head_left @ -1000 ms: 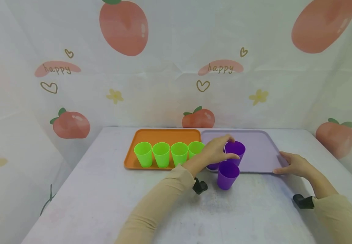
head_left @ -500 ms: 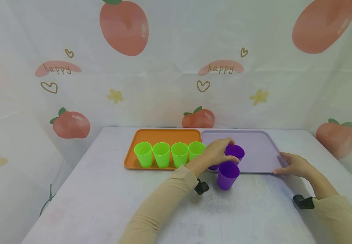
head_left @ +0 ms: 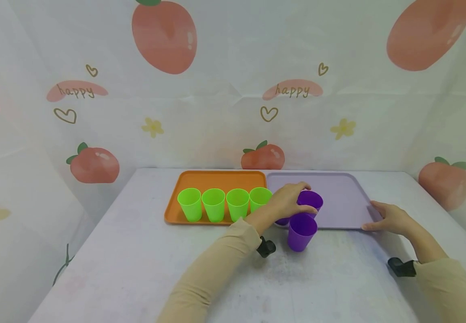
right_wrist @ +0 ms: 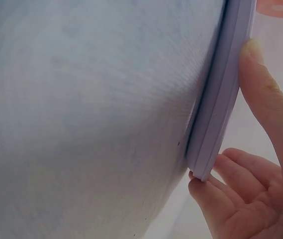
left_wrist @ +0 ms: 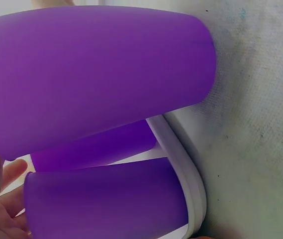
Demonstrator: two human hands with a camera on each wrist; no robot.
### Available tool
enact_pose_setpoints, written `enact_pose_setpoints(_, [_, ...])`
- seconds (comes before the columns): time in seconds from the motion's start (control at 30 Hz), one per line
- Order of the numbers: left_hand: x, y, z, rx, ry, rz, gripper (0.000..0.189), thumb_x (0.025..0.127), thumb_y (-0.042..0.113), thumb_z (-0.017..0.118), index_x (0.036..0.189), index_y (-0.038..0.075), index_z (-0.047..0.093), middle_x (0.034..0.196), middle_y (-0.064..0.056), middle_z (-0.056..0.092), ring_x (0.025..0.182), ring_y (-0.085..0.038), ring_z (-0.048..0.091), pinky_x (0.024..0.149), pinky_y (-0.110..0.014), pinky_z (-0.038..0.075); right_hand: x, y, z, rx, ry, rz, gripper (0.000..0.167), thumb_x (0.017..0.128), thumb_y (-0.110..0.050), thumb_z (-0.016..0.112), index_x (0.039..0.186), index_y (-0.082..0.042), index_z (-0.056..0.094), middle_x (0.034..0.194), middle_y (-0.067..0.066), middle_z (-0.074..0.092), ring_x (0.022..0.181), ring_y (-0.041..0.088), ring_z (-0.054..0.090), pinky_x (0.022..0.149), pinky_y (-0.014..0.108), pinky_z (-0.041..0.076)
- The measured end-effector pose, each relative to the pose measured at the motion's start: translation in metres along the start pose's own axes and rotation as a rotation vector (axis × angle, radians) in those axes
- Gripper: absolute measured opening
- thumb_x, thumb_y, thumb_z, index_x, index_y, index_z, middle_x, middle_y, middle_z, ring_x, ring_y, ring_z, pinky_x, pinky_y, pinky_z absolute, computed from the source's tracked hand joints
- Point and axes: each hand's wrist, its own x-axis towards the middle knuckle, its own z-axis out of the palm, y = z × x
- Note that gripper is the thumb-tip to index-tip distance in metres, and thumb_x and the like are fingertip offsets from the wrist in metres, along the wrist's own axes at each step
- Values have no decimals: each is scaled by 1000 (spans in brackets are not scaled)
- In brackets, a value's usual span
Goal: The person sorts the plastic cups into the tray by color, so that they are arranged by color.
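My left hand (head_left: 283,202) reaches over the near left of the lilac tray (head_left: 344,202), thumb and fingers around the rim of an upright purple cup (head_left: 313,200). In the left wrist view this purple cup (left_wrist: 96,149) stands partly behind others, inside the tray rim. Another purple cup (left_wrist: 106,204) is beside it in the tray, mostly hidden by the hand in the head view. A third purple cup (head_left: 301,235) stands on the table in front. My right hand (head_left: 390,218) holds the tray's near right corner, thumb and fingers on its edge (right_wrist: 221,94).
Left of the lilac tray, an orange tray (head_left: 221,177) carries a row of several green cups (head_left: 213,204) along its near side. Both trays sit near the back of the white table (head_left: 136,269), before a printed cloth (head_left: 204,121).
My left hand has lowered the purple cup into the tray, and the cup has shifted slightly left. The right hand stays at the tray corner.
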Motion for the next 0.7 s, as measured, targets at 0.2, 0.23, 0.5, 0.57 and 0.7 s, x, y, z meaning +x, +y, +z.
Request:
enact_pose_setpoints(0.2, [-5, -2, -4, -55, 53, 53, 59, 79, 47, 69, 127, 17, 53, 123, 3, 62, 114, -14, 57, 96, -22, 47, 1, 1, 1, 9, 0, 5, 102, 71, -39, 78, 134, 22, 25, 132, 46, 28, 122, 61, 28, 97, 67, 31])
enact_pose_setpoints(0.23, [-7, -2, -5, -68, 57, 58, 58, 80, 47, 69, 127, 17, 53, 124, 3, 61, 115, -14, 57, 97, -22, 47, 1, 1, 1, 11, -1, 8, 103, 70, -40, 77, 134, 22, 25, 132, 46, 28, 122, 61, 28, 97, 67, 31])
enact_pose_setpoints(0.5, [-30, -6, -14, -184, 83, 101, 53, 83, 41, 67, 126, 13, 54, 125, 1, 61, 120, -13, 54, 103, -21, 43, 2, 4, 2, 8, 2, 8, 103, 70, -40, 77, 134, 22, 25, 132, 46, 27, 122, 61, 28, 97, 68, 31])
enact_pose_setpoints(0.57, [-38, -8, -16, -225, 106, 111, 50, 83, 37, 68, 124, 12, 55, 124, 0, 61, 119, -14, 55, 103, -20, 43, 3, 4, 2, 8, 2, 7, 103, 70, -39, 77, 134, 22, 25, 132, 46, 27, 122, 61, 28, 97, 68, 30])
enact_pose_setpoints(0.7, [-51, -14, -15, -310, 138, 158, 45, 83, 29, 70, 120, 7, 58, 119, -5, 63, 115, -17, 58, 100, -19, 45, 2, 4, 2, 5, -5, 13, 103, 70, -41, 77, 134, 21, 25, 132, 47, 27, 122, 61, 28, 97, 68, 30])
